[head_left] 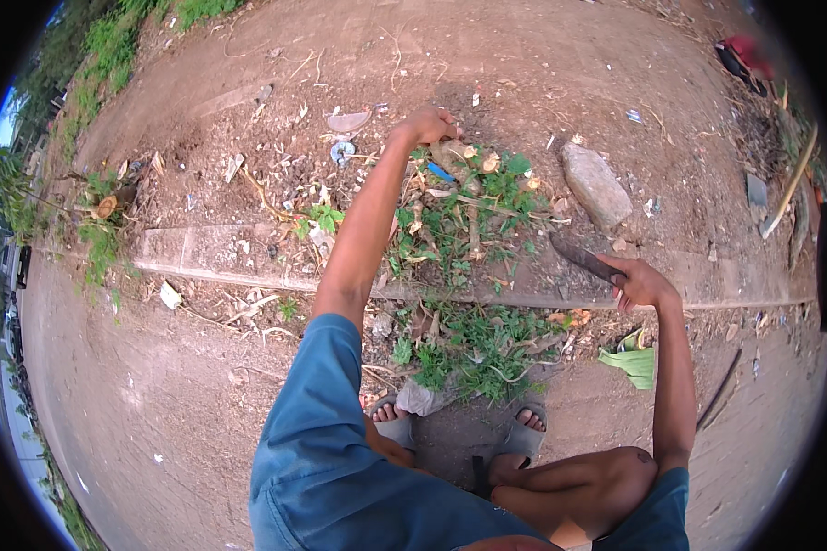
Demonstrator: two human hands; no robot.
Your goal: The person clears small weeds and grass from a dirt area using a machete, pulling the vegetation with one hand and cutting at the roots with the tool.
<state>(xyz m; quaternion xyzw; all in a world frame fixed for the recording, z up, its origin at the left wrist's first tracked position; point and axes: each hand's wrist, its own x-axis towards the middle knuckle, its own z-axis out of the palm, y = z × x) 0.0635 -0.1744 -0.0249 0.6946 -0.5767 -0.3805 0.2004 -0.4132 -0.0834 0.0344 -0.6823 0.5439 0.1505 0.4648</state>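
Observation:
My right hand [648,283] is closed around a broad, dark-bladed knife [583,257]; its blade points up and left, over the soil, and the handle is mostly hidden in my fingers. My left hand [427,126] reaches far forward, fingers curled, at the top of a low clump of woody plant stubs [473,170] with pale cut ends. What those fingers grip, if anything, is hidden. Green leafy weeds [455,225] grow around the stubs, and a small blue scrap [440,173] lies among them. The blade is apart from the plants, to their right.
A large stone [597,184] lies right of the plants. A low kerb edge [248,275] runs across the ground. More weeds [487,354] grow before my sandalled feet. A green leaf piece [630,365] and a stick [719,390] lie at right; a cut stump [106,207] stands at left.

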